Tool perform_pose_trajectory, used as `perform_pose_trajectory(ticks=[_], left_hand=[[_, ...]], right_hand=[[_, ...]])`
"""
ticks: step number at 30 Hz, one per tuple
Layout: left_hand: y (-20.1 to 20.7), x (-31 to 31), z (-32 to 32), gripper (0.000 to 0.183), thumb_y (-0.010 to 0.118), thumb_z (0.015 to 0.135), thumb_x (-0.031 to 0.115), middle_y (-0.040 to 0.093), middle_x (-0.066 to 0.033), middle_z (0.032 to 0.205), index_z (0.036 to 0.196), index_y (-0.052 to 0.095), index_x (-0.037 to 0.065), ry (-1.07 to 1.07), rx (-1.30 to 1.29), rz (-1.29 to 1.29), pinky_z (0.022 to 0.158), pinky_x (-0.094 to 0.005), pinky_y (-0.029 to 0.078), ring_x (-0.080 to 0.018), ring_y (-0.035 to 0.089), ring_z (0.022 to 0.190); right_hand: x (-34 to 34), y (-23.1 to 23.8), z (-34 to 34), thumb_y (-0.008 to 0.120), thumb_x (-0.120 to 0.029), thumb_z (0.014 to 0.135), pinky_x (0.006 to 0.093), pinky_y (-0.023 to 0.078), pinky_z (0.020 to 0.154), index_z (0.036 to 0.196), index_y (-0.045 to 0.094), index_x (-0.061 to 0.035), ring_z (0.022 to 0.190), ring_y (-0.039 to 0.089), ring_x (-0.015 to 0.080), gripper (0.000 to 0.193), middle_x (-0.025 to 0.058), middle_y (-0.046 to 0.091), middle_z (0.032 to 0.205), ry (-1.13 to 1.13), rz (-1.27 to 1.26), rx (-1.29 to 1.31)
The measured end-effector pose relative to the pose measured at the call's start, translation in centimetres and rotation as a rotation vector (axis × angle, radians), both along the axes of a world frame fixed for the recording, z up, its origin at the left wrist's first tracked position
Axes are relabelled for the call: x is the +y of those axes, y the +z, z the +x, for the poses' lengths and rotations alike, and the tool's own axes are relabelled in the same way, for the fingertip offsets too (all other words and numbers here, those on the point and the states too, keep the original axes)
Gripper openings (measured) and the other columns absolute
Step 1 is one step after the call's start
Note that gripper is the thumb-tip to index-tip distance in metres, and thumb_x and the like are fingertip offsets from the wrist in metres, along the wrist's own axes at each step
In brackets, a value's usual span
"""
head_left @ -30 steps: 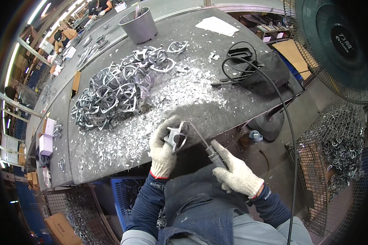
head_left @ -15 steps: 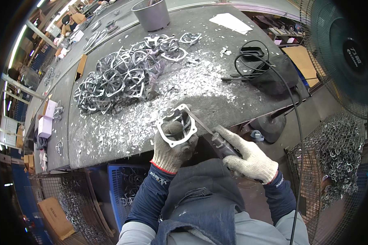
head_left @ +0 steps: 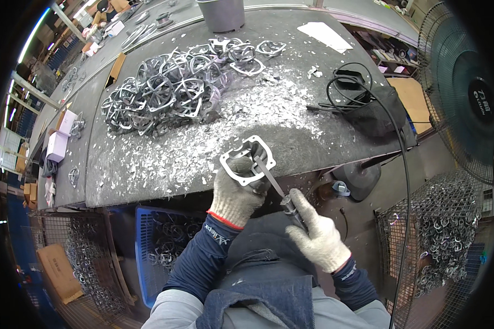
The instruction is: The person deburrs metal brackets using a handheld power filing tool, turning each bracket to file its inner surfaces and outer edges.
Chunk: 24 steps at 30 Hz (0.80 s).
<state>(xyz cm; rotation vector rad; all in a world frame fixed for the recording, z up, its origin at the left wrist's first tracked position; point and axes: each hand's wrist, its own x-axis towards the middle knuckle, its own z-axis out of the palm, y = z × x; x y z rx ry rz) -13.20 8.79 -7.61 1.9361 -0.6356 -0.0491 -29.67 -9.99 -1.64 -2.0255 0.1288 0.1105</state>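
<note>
In front of the table's near edge my left hand [head_left: 237, 196], in a whitish knitted glove with a red cuff edge, grips a squarish silvery metal frame [head_left: 269, 154] with small corner holes. My gloved right hand [head_left: 319, 237] is wrapped round the dark body of a hand-held file tool [head_left: 273, 181]. Its narrow flat blade reaches up to the left, and the tip is inside the frame's opening, by the right inner side. Whether the tip touches the metal I cannot tell. Fingers on the tool's underside are hidden.
Similar frames form a heap [head_left: 164, 93] on the dark table [head_left: 335, 142], with pale metal flakes [head_left: 274, 109] around. A grey bucket [head_left: 223, 15] stands behind. Right: a black bag [head_left: 376, 112], hanging cable [head_left: 406, 186], fan [head_left: 461, 93] and wire cage [head_left: 444, 241]. A blue crate [head_left: 142, 257] sits below left.
The blade has gone from the frame's upper right outer edge into its opening. The frame has shifted slightly right and up, and my right hand has moved down and left; the whole view has shifted slightly.
</note>
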Motion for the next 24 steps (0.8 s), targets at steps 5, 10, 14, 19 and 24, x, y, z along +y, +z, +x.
perform_pose_trajectory(ticks=[5, 10, 14, 19, 24], left_hand=[[0.2, -0.7, -0.6, 0.034, 0.064, 0.112, 0.017, 0.078, -0.0124, 0.117, 0.142, 0.065, 0.003, 0.09, 0.616, -0.531, 0.087, -0.0463, 0.066, -0.0257, 0.078, 0.098], [1.5, -0.7, -0.8, 0.036, 0.054, 0.118, 0.029, 0.076, -0.0133, 0.116, 0.141, 0.065, 0.005, 0.208, 1.21, -1.121, 0.087, -0.048, 0.066, -0.0276, 0.076, 0.096], [3.4, -0.4, -2.7, 0.031, 0.066, 0.112, 0.023, 0.078, -0.0132, 0.117, 0.138, 0.068, 0.005, 0.041, 0.524, -0.474, 0.081, -0.0473, 0.064, -0.0276, 0.076, 0.097], [5.3, -0.1, -2.8, 0.032, 0.065, 0.111, 0.008, 0.078, -0.0157, 0.125, 0.141, 0.067, 0.0, 0.021, 0.763, -0.633, 0.078, -0.0373, 0.063, -0.0235, 0.076, 0.107], [6.8, -0.9, -0.5, 0.028, 0.061, 0.112, 0.007, 0.078, -0.0142, 0.112, 0.137, 0.069, -0.004, 0.298, 1.243, -0.909, 0.066, -0.0303, 0.062, -0.0227, 0.077, 0.089]], right_hand=[[0.6, -0.5, -0.3, 0.081, -0.016, 0.1, 0.0427, 0.067, 0.1, 0.175, 0.049, -0.0195, 0.119, 0.081, 0.0381, 0.081, 0.0187, 0.08, 0.137, 0.13, -0.164, -0.084], [0.3, -1.4, -0.7, 0.084, -0.021, 0.098, 0.0447, 0.069, 0.084, 0.172, 0.054, -0.0232, 0.098, 0.083, 0.0368, 0.08, 0.015, 0.083, 0.117, 0.122, -0.309, -0.197], [-0.5, -1.6, -0.1, 0.085, -0.02, 0.096, 0.0457, 0.068, 0.082, 0.169, 0.057, -0.0215, 0.095, 0.083, 0.0388, 0.078, 0.0173, 0.083, 0.107, 0.039, -0.392, -0.222], [-1.2, -3.2, 0.9, 0.084, -0.011, 0.096, 0.0475, 0.066, 0.094, 0.171, 0.055, -0.0184, 0.111, 0.081, 0.0435, 0.081, 0.0226, 0.082, 0.121, -0.133, -0.276, -0.218], [-3.0, -3.4, 0.4, 0.081, -0.009, 0.099, 0.0447, 0.065, 0.099, 0.171, 0.053, -0.0142, 0.118, 0.081, 0.0419, 0.078, 0.0221, 0.081, 0.13, -0.063, -0.257, -0.386]])
